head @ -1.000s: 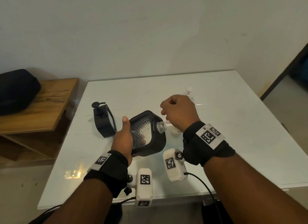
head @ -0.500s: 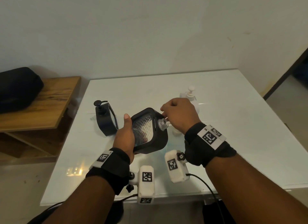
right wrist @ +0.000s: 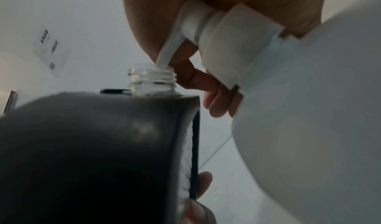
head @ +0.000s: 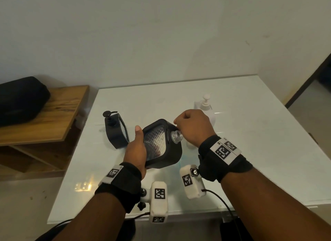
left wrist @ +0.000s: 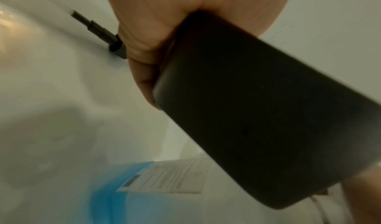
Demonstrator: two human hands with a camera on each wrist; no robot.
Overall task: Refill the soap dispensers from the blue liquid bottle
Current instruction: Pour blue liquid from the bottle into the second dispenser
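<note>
A white glass-topped table (head: 250,133) stands against a pale wall, with a wooden shelf (head: 53,118) to its left that carries a black case (head: 19,99).

Above the near middle of the table, the left hand (head: 135,152) grips a square black dispenser (head: 162,144) by its lower edge, thumb up along the textured clear front, and holds it tilted to the right and clear of the surface. Its clear threaded neck (right wrist: 152,80) is uncovered.

The right hand (head: 194,127) has its fingers curled round the white pump head (right wrist: 198,23) of a large bottle (right wrist: 319,113), and the pump's white spout touches the rim of the open neck. The left wrist view shows a bottle holding blue liquid, with a white printed label (left wrist: 171,177), below the black dispenser; whether it is the same bottle cannot be told.

A second black dispenser (head: 116,131), its black pump fitted, stands upright on the table to the left of the held one. A white pump bottle (head: 206,106) stands farther back, just behind the right hand.
</note>
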